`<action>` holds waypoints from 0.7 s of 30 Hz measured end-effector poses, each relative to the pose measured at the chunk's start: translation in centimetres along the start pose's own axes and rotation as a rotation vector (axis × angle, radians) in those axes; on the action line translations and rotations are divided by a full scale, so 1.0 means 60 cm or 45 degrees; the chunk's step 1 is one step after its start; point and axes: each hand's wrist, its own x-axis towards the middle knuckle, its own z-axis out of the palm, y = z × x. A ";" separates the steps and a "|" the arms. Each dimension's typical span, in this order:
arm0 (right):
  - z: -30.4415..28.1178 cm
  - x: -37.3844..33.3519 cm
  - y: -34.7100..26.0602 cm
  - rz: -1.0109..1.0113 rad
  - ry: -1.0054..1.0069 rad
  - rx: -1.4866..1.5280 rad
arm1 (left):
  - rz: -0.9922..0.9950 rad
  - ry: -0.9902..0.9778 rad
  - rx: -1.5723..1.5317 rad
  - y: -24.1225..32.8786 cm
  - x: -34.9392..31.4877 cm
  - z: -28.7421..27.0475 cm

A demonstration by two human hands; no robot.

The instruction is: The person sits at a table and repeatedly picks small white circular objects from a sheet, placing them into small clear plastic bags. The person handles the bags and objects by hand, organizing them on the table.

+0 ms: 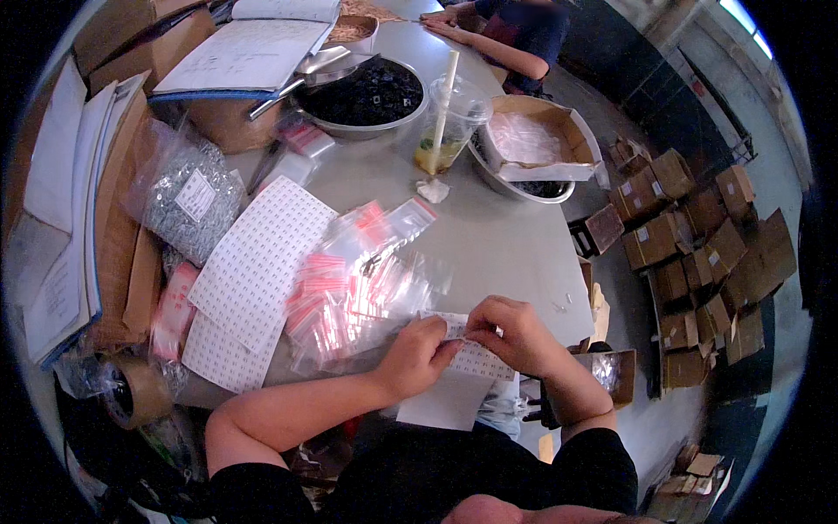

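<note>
At the table's near edge, a white sheet of small printed labels (483, 361) is between my hands, its blank lower part hanging over the edge. My left hand (414, 360) is closed on the sheet's left side, thumb and fingers pinching it. On the upper right, my right hand (513, 335) pinches the same sheet near its top; whether a single label is between those fingertips is too small to tell. Just beyond my left hand lies a heap of clear zip bags (353, 301) with red strips. More label sheets (262, 253) are spread left of the bags.
A clear bag of metal parts (194, 196) lies at left beside upright folders (83, 210). Farther back are a steel bowl of black parts (362, 98), a plastic cup with a straw (443, 131) and a cardboard tray (541, 144). Another person's hands (449, 24) rest at the far edge.
</note>
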 end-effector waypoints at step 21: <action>-0.009 0.116 0.077 0.209 -0.059 0.217 | -0.006 -0.145 -0.002 0.012 0.002 -0.006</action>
